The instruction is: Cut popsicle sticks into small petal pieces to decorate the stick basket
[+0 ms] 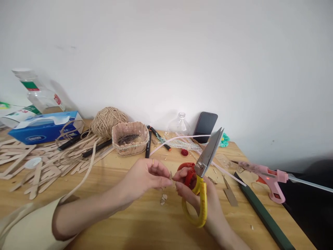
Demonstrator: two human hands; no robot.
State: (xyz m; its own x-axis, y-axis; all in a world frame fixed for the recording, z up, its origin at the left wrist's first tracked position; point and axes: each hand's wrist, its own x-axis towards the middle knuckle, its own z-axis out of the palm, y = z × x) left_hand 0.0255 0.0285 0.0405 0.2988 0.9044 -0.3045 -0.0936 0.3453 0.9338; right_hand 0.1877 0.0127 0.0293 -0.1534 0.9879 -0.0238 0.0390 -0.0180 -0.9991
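Observation:
My right hand [208,196] holds a pair of scissors [208,152] with one red and one yellow handle, the blades pointing up and nearly closed. The thumb and forefinger of that hand also come together near the other hand's fingertips. My left hand [148,175], with a ring on one finger, pinches a tiny sliver of wood [171,175], mostly hidden by the fingers. Below the fingertips, several small pale wood chips [163,199] lie on the wooden table [135,222]. Beyond my left hand stands a small basket [130,139] faced with wooden stick pieces.
Craft sticks [39,175], a twine ball [108,121] and a blue tissue box [47,128] crowd the left. A phone [206,125] leans on the wall. At right, a pink glue gun [270,178], its light lit, sits beside a dark green strip [262,210].

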